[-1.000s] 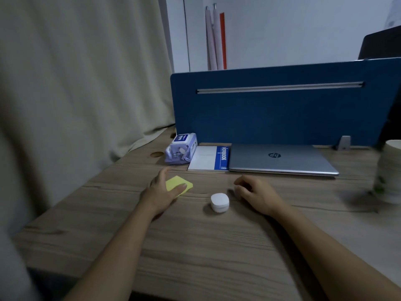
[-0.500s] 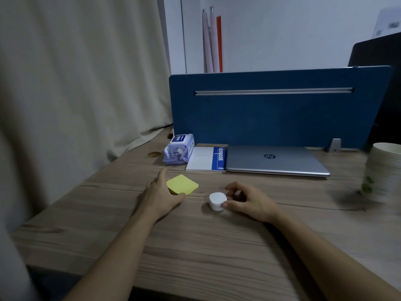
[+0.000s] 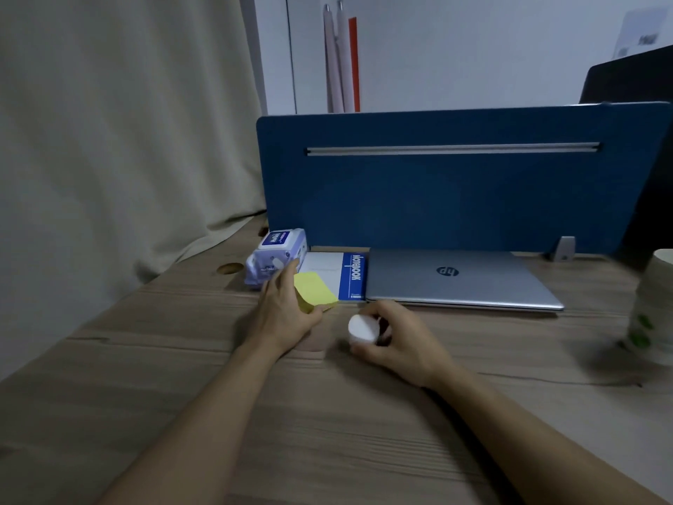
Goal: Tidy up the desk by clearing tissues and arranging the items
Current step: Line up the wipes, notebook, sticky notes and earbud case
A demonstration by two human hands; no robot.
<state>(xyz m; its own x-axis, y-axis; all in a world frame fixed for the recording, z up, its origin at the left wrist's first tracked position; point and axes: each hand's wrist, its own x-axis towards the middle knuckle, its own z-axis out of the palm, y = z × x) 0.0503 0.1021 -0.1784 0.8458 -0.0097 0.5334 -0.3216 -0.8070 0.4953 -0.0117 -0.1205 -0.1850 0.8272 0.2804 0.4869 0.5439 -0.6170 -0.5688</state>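
My left hand (image 3: 280, 315) grips a yellow sticky-note pad (image 3: 315, 292) by its near left edge; the pad overlaps the near corner of a white and blue notebook (image 3: 337, 271). My right hand (image 3: 397, 338) is closed around a small round white case (image 3: 362, 329), tilted so its flat face shows, just above the wooden desk (image 3: 327, 424). A pack of wet wipes (image 3: 275, 258) lies left of the notebook, touching my left fingertips. A closed silver laptop (image 3: 459, 278) lies right of the notebook.
A blue partition panel (image 3: 455, 191) stands along the back of the desk. A stack of paper cups (image 3: 652, 311) stands at the right edge. A beige curtain (image 3: 109, 140) hangs on the left, and a round cable hole (image 3: 229, 268) is near it.
My left hand has slid the yellow pad away from me onto the notebook's corner. My right hand has closed on the white case and lifted and tilted it.
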